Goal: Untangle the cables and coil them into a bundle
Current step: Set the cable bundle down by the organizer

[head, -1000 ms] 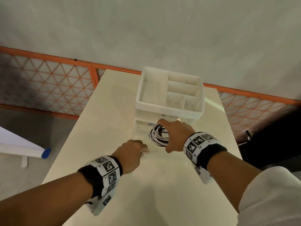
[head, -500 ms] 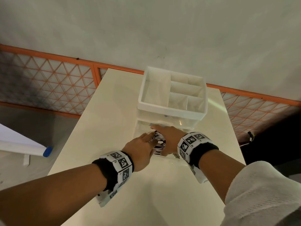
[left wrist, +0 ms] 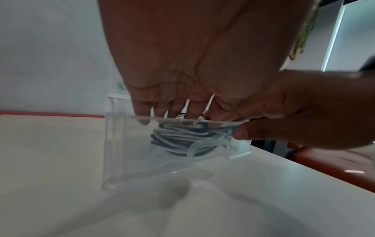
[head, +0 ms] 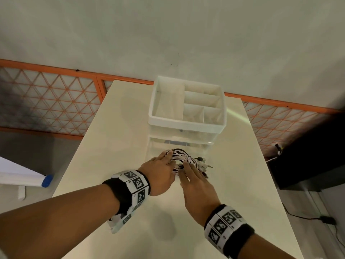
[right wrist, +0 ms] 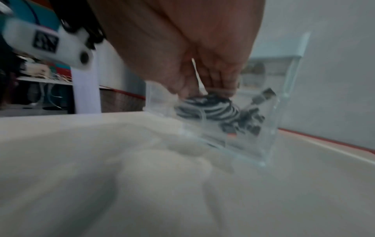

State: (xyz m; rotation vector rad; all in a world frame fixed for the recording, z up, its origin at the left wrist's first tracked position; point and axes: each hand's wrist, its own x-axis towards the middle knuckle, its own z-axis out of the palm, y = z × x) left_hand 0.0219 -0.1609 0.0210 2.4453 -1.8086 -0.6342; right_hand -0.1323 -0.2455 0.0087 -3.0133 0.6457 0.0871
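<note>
A coiled bundle of black and white cables (head: 182, 156) lies inside a clear drawer (head: 155, 146) pulled out of a white organizer (head: 186, 126). Its plugs stick out to the right. My left hand (head: 169, 158) reaches in from the left with straight fingers resting on top of the coil (left wrist: 178, 136). My right hand (head: 183, 166) lies flat just behind it, its fingertips touching the near side of the bundle (right wrist: 207, 109). In the left wrist view the right thumb (left wrist: 243, 133) sits against the drawer's front wall (left wrist: 115, 144).
The organizer has several open top compartments and stands at the far middle of a cream table (head: 112, 146). An orange lattice fence (head: 56, 101) runs behind the table. A dark box (head: 313, 157) with trailing wires stands to the right.
The right hand lowered the bundle into the drawer, let go and drew back. The left hand uncurled and moved from the drawer front onto the coil.
</note>
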